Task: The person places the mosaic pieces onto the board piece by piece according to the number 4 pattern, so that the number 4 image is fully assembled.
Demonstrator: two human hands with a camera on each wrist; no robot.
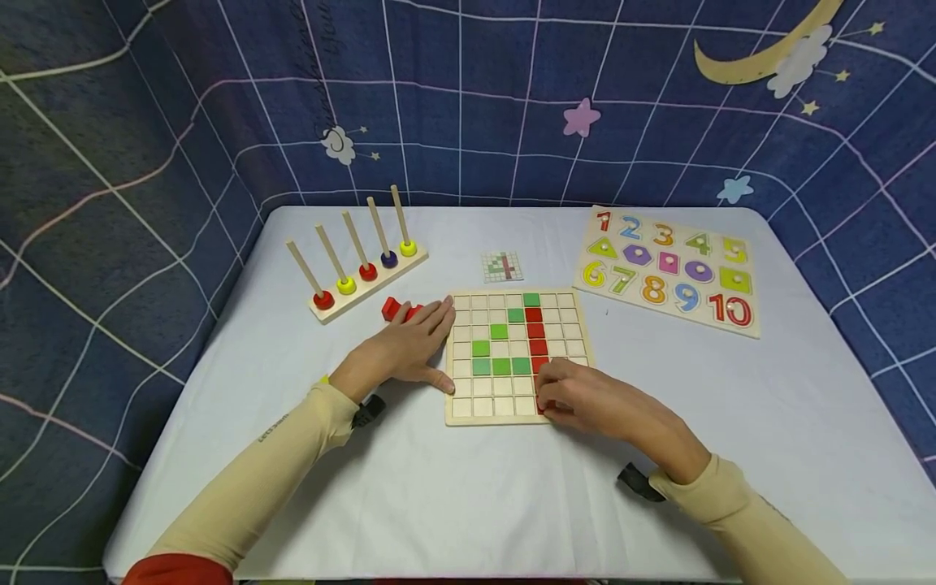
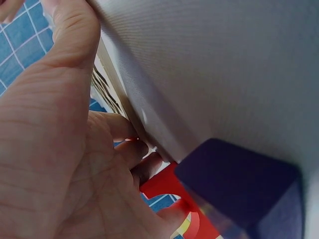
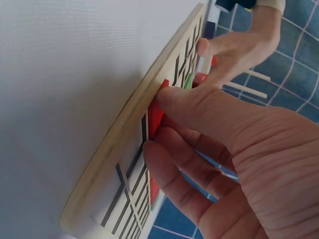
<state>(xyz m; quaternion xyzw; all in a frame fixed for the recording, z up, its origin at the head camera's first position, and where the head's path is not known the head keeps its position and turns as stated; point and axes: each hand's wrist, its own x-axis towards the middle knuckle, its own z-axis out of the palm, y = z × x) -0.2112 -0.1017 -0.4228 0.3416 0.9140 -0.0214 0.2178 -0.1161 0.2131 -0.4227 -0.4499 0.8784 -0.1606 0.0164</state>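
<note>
A wooden grid board (image 1: 468, 410) lies in the middle of the table, with green tiles (image 1: 500, 366) and a column of red tiles (image 1: 536, 329) set in it. My right hand (image 1: 550, 394) rests on the board's lower right corner. In the right wrist view its thumb and fingers (image 3: 159, 122) pinch a red tile (image 3: 153, 112) at the board (image 3: 114, 149). My left hand (image 1: 431, 345) lies flat with straight fingers against the board's left edge (image 2: 117, 97). Loose red pieces (image 1: 398, 309) sit just beyond its fingertips, and a red piece (image 2: 162, 186) shows in the left wrist view.
A rod stand with coloured rings (image 1: 363, 272) stands at the back left. A number puzzle board (image 1: 667, 268) lies at the back right, and a small pattern card (image 1: 501, 266) sits behind the grid board. White cloth (image 1: 439, 504) covers the table; a blue curtain surrounds it.
</note>
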